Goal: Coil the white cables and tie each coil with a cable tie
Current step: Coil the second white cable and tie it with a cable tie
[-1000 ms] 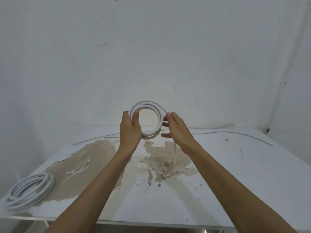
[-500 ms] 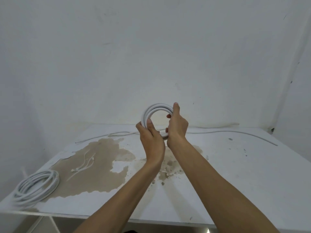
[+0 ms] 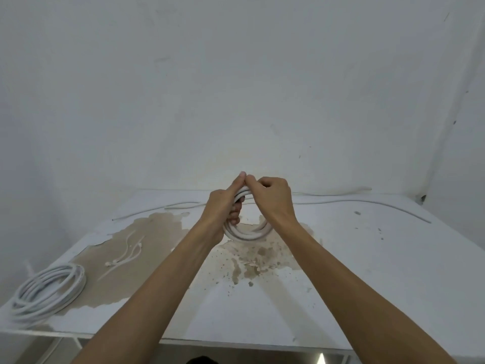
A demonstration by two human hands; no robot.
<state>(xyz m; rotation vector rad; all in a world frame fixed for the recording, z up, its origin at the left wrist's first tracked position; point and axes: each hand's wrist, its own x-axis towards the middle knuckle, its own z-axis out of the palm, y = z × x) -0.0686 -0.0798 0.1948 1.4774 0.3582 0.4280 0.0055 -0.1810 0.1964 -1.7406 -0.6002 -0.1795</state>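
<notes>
White cable coil (image 3: 245, 231) gripped by both hands, left (image 3: 223, 208) and right (image 3: 273, 198).

The upper arc of the small white round cable coil (image 3: 248, 233) is hidden inside the left hand (image 3: 223, 206) and right hand (image 3: 273, 197), and whether a tie is pinched at their meeting fingertips is too small to tell.

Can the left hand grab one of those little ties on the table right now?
Probably not yet. The left hand is gripping the coil, together with the right hand. The ties lie in the open to its left with nothing covering them, so it could likely get there once it lets go.
</notes>
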